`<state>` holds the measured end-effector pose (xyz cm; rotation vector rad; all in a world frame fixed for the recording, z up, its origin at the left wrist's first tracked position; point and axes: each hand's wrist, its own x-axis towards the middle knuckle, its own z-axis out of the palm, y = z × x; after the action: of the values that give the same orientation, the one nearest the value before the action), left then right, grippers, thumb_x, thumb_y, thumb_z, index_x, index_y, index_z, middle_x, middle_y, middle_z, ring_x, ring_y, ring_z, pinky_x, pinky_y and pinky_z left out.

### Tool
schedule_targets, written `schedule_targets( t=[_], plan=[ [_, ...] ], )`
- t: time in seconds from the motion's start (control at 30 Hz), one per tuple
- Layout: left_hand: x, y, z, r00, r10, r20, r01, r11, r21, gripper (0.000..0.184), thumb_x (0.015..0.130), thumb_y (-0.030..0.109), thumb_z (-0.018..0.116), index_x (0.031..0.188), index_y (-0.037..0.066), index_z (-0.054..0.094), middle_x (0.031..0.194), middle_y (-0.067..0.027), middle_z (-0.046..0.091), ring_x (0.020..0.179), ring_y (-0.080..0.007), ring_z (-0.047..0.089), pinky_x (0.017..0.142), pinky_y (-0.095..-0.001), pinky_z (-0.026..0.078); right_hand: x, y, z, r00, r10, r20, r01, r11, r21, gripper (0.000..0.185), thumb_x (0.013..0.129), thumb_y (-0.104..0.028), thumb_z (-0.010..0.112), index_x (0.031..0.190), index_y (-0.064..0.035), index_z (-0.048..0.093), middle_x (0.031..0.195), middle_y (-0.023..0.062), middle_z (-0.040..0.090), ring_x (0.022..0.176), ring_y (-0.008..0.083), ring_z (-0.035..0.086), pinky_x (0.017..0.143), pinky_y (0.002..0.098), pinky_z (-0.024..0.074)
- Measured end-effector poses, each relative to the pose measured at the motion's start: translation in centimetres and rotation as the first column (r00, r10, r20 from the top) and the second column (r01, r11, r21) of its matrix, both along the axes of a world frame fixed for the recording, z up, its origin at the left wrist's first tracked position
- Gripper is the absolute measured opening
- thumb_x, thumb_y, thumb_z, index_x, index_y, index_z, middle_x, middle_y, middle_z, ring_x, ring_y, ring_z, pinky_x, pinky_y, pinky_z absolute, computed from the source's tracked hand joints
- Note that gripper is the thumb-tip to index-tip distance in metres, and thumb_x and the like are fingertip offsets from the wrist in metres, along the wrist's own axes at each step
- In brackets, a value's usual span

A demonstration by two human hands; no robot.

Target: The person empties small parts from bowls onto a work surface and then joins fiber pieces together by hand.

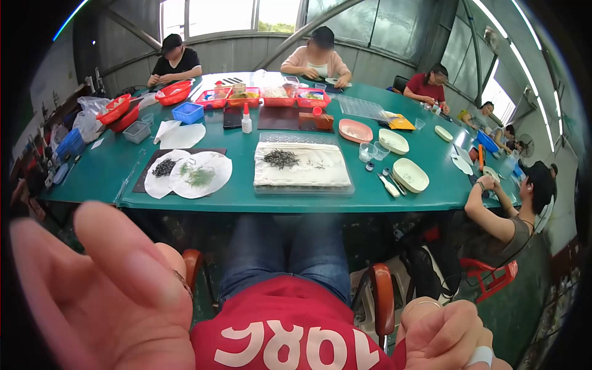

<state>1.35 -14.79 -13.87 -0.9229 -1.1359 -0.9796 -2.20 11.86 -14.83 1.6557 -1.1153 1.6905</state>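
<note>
Close to the camera at lower left, my left hand (117, 296) is raised above my lap with its fingers apart and nothing visible in them. At lower right my right hand (444, 333) is closed, its fingers curled in; what they hold, if anything, is hidden. One of its fingers wears a white band (481, 356). Neither hand touches the table. Beyond them, a white cloth pad (302, 176) on a clear plastic tray (345, 188) bears a pile of small dark pieces (282, 159). To its left, white round sheets (213, 166) carry black bits (164, 167) and green strands (198, 177).
The green table (237, 145) holds a glue bottle (246, 118), red baskets (174, 92), a blue basket (187, 112), oval dishes (411, 175), clear cups (374, 151) and small tools (390, 186). Chair armrests (382, 297) flank my lap. Several people sit around the table.
</note>
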Motion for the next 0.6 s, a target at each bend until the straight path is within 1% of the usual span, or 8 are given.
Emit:
schedule_targets(
  t=[0.1,0.2,0.3,0.4,0.5,0.6],
  plan=[
    [-1.1,-0.2,-1.0,0.999,-0.043,-0.007,0.043,0.999,-0.002,0.045,0.095,0.04,0.075,0.131,0.019,0.059,0.119,0.0019,0.055,0.114,-0.0187,0.05,0.085,-0.0344,0.041,-0.5,0.8,-0.2,0.995,0.102,-0.001,-0.102,0.993,0.051,0.013,0.091,-0.011,0.066,0.1,-0.0139,0.057,0.067,-0.0003,0.063,0.053,0.0152,0.058,0.057,0.0332,0.0357],
    [-2.0,-0.7,-1.7,0.998,-0.059,-0.007,0.059,0.998,0.006,0.041,0.096,0.038,0.073,0.13,0.019,0.059,0.119,0.0012,0.056,0.112,-0.0193,0.05,0.086,-0.0348,0.042,-0.3,0.5,-0.4,0.999,0.046,-0.012,-0.046,0.999,-0.016,0.011,0.091,-0.011,0.065,0.097,-0.0146,0.057,0.067,-0.0005,0.062,0.049,0.0147,0.055,0.057,0.0326,0.0347],
    [-3.3,-0.9,-2.1,0.996,-0.09,-0.018,0.09,0.996,0.003,0.038,0.096,0.036,0.071,0.128,0.018,0.059,0.119,0.0004,0.058,0.111,-0.0199,0.051,0.086,-0.0353,0.042,1.4,1.5,0.6,0.983,-0.135,0.121,0.121,0.986,0.114,0.01,0.09,-0.011,0.065,0.094,-0.0156,0.057,0.065,-0.0003,0.061,0.047,0.0142,0.053,0.057,0.0314,0.0328],
    [-4.1,-1.1,-2.7,0.995,-0.101,-0.026,0.101,0.995,0.004,0.034,0.097,0.033,0.069,0.126,0.018,0.059,0.119,-0.0003,0.059,0.109,-0.0206,0.052,0.086,-0.0358,0.043,0.4,0.1,-0.3,0.993,-0.113,0.041,0.117,0.988,-0.101,0.01,0.089,-0.011,0.066,0.092,-0.0164,0.058,0.064,-0.0008,0.061,0.046,0.0138,0.053,0.057,0.031,0.0314],
    [-4.4,-1.1,-3.1,0.993,-0.114,-0.035,0.114,0.993,0.001,0.031,0.098,0.031,0.067,0.125,0.017,0.059,0.119,-0.001,0.061,0.108,-0.0212,0.053,0.087,-0.0363,0.043,-0.1,0.2,-0.6,0.997,-0.081,0.007,0.081,0.991,-0.104,0.011,0.09,-0.013,0.068,0.093,-0.0157,0.057,0.063,-0.0013,0.06,0.046,0.0142,0.053,0.057,0.0319,0.0323],
    [-4.9,-1.5,-3.2,0.991,-0.125,-0.047,0.125,0.992,-0.001,0.028,0.099,0.029,0.065,0.123,0.017,0.059,0.119,-0.0018,0.062,0.106,-0.0218,0.053,0.087,-0.0368,0.044,-0.6,0.6,-0.4,1.0,-0.02,-0.003,0.02,0.999,-0.035,0.013,0.092,-0.018,0.07,0.094,-0.0147,0.057,0.063,-0.001,0.06,0.046,0.0143,0.054,0.057,0.0316,0.0334]
  ],
)
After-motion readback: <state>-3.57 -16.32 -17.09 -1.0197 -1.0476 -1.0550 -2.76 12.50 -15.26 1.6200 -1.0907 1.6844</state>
